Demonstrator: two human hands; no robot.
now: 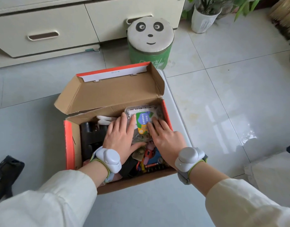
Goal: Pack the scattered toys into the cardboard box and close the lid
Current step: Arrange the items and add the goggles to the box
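Observation:
An orange-edged cardboard box (69,141) stands open on the floor, its lid (113,94) tilted up at the back. Inside lie a clear plastic case with a green and yellow label (141,119), a black toy (88,136), white pieces (104,120) and several small colourful toys (149,159). My left hand (120,136) lies flat on the case's left side, thumb under its near edge. Fingers straight, my right hand (165,138) presses on the case's right side.
A panda-faced green stool (150,41) stands just behind the box. A cream drawer cabinet (42,30) runs along the back left, a potted plant (204,15) at the back right. A dark object (6,171) lies on the floor at the left.

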